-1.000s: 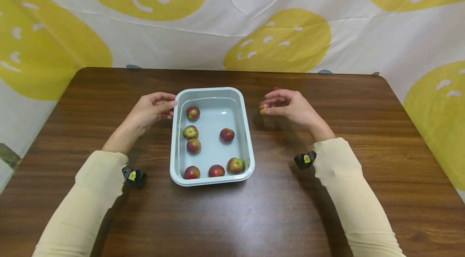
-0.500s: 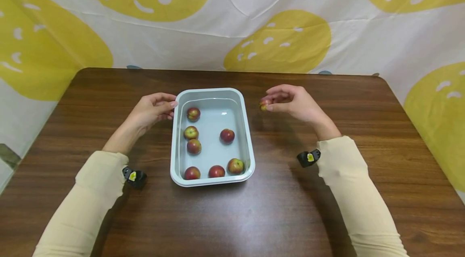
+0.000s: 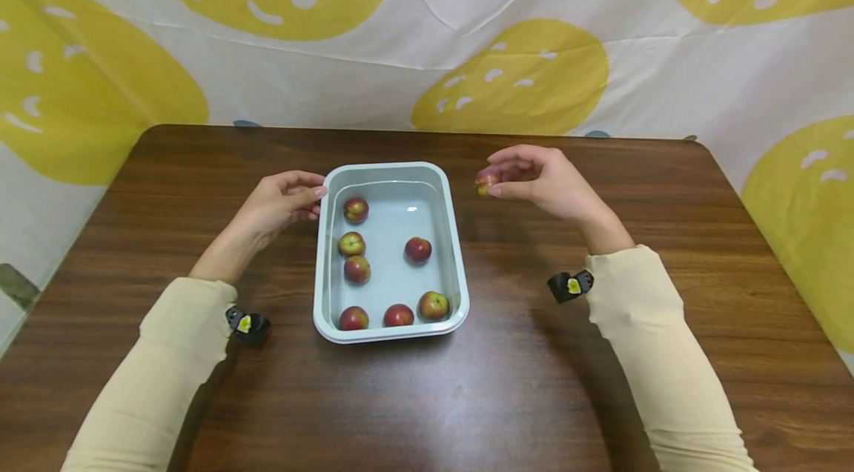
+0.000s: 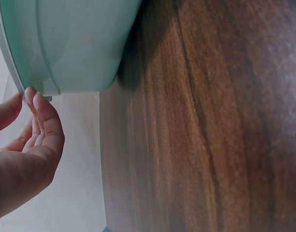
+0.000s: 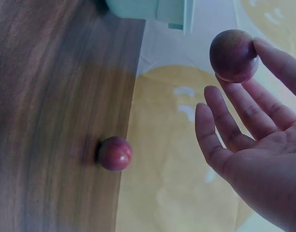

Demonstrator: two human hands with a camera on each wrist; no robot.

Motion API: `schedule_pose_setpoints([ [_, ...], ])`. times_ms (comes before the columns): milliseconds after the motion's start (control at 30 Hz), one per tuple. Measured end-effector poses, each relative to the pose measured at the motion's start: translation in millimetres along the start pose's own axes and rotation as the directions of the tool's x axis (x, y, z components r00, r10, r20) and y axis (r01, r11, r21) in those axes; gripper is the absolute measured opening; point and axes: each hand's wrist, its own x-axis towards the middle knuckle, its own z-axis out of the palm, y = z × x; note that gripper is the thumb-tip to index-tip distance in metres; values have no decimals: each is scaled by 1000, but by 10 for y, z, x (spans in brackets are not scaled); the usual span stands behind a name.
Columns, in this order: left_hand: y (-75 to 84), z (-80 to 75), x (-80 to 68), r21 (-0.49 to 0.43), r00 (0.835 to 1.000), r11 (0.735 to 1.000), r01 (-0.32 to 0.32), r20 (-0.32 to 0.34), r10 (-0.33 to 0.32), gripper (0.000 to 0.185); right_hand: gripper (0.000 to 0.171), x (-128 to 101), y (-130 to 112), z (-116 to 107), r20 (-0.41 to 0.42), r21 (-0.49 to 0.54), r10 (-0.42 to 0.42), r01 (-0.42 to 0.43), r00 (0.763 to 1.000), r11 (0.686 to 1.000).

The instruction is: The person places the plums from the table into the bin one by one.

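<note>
At the upper left corner of a pale blue-grey plastic tub [image 3: 387, 213], my left hand [image 3: 276, 205] pinches the rim between thumb and fingers. The left wrist view shows those fingertips [image 4: 37, 99] on the tub's edge. Right of the tub, my right hand [image 3: 550, 179] holds a red-and-yellow plum [image 3: 485, 181] between thumb and fingertips. In the right wrist view this plum [image 5: 233, 55] is raised off the table, with the other fingers loosely spread. Several plums lie inside the tub, among them a dark red one [image 3: 418, 250] near the middle.
Another plum [image 5: 115, 153] rests on the wooden table [image 3: 414, 405] near its far edge; in the head view the right hand hides it. A white cloth with yellow shapes [image 3: 514, 79] hangs behind the table.
My right hand has lifted slightly with the plum and its wrist has shifted right. The plum behind it has gone out of sight in the head view. Left hand and tub stay put.
</note>
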Motion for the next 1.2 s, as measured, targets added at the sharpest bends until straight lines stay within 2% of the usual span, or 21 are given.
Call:
schedule_pose_setpoints([
  [300, -14, -3, 4, 6, 1000, 1000, -2, 1, 2, 40, 35, 11, -132, 11, -3, -36, -51, 51, 999, 998],
  [567, -14, -6, 0, -3, 1000, 1000, -2, 6, 2, 39, 35, 14, -246, 34, 1, -2, -75, 75, 997, 997],
  [767, -16, -10, 0, 9, 1000, 1000, 1, 4, -1, 40, 37, 18, -316, 62, -9, -19, -78, 77, 997, 997],
  [967, -14, -11, 1, 9, 1000, 1000, 1, 1, -1, 40, 37, 18, -389, 115, 19, 19, -105, 104, 994, 994],
  [1200, -7, -11, 1, 8, 1000, 1000, 2, 1, -2, 40, 36, 53, -401, 202, 36, -48, -106, 108, 994, 993],
])
